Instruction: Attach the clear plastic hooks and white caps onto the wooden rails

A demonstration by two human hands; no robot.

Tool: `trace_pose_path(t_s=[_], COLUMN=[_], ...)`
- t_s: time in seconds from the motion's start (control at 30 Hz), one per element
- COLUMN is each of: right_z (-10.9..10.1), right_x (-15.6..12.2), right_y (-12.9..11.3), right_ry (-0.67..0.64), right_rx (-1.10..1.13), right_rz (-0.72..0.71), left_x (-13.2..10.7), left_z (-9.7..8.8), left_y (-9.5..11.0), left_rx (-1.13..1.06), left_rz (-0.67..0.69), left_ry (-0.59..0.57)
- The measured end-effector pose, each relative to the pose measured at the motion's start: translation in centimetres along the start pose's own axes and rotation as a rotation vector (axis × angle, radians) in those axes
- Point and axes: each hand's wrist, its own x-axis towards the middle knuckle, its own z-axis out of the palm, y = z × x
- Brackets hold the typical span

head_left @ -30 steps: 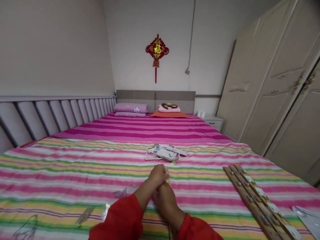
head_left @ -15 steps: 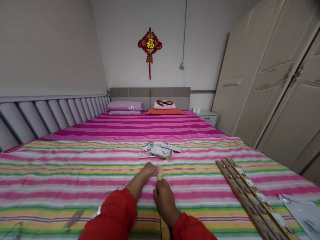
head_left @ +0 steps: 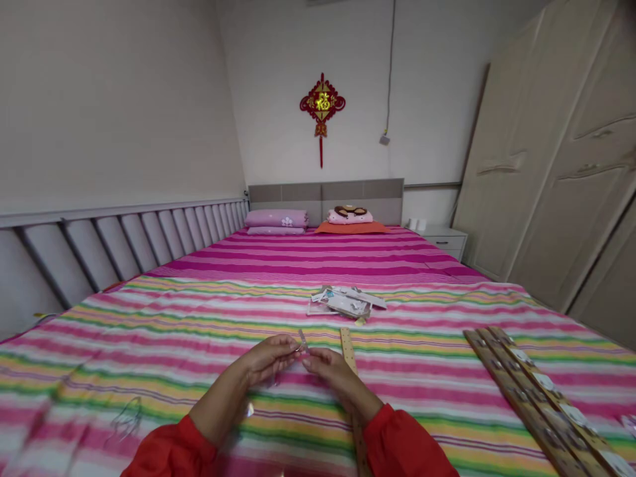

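Observation:
In front of me, my left hand (head_left: 271, 358) and my right hand (head_left: 335, 374) meet with fingertips pinched around a small thin greyish piece (head_left: 303, 340). It looks like a narrow strip standing up between the fingers; its exact kind is too small to make out. A long wooden strip with rows of small holes (head_left: 347, 344) lies lengthwise on the striped bedspread (head_left: 199, 344), partly hidden under my right hand and forearm. Something clear and shiny (head_left: 249, 409) shows beside my left forearm, and thin tangled wire or clear wrapping (head_left: 126, 419) lies farther left.
Beyond my hands is a pile of papers and flat packets (head_left: 348, 301). At right lie several brown strips (head_left: 521, 384) bearing shiny pieces and white discs. Folded bedding (head_left: 278, 220) rests near the headboard (head_left: 362, 192); a wardrobe (head_left: 536, 146) stands at right.
Both hands have let go of the wooden strip and now pinch the small greyish piece together. A small packet at lower left no longer shows there. My view has shifted left.

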Motion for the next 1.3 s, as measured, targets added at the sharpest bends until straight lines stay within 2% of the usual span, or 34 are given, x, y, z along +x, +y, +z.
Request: trace_pose_path(t_s=[0.1, 0.23, 0.33, 0.43, 0.5, 0.57, 0.63, 0.73, 0.83, 0.93, 1.07, 1.2, 1.23, 1.3], right_z=[2.3, 4.6, 6.5, 8.4, 9.6, 10.6, 11.2, 11.5, 11.4, 11.2, 10.9, 8.9, 8.0, 5.8], right_x=[-0.2, 0.2, 1.0, 1.0, 0.4, -0.3, -0.9, -1.3, -1.5, -1.7, -2.6, -5.9, -7.2, -10.0], right_y=[-0.5, -0.4, 0.6, 2.1, 2.9, 3.5, 3.8, 4.1, 4.4, 4.2, 2.3, 0.2, 0.1, 0.6], right_ry=[-0.139, -0.134, -0.027, 0.103, 0.179, 0.225, 0.231, 0.218, 0.218, 0.244, 0.231, 0.191, 0.211, 0.286], right_rx=[0.124, 0.139, -0.069, -0.313, -0.576, -0.843, -0.988, -1.094, -1.109, -1.102, -1.117, -1.153, -1.174, -1.226], right_rz=[0.016, 0.062, 0.031, -0.064, -0.119, -0.115, -0.052, 0.004, 0.009, 0.037, 0.05, -0.102, -0.161, -0.192], left_x=[-1.7, -3.2, -4.0, -4.6, -5.0, -5.3, -5.5, -5.9, -6.0, -5.8, -5.6, -6.5, -6.8, -7.5], left_z=[-1.1, -2.8, -4.4, -6.1, -7.1, -7.7, -8.0, -7.6, -7.1, -6.8, -5.9, -2.9, -1.8, 0.2], left_y=[0.0, 0.4, 0.5, 0.2, -0.2, -0.7, -1.3, -2.3, -3.4, -4.0, -3.7, -3.9, -4.3, -6.0], left_rx=[0.027, 0.106, 0.241, 0.392, 0.444, 0.508, 0.608, 0.809, 0.977, 1.004, 1.002, 0.944, 0.903, 0.811], left_rz=[-0.029, -0.037, 0.015, 0.105, 0.191, 0.274, 0.337, 0.415, 0.471, 0.493, 0.528, 0.576, 0.571, 0.531], left_ry=[0.0, 0.053, 0.112, 0.268, 0.372, 0.416, 0.419, 0.403, 0.403, 0.451, 0.495, 0.461, 0.441, 0.393])
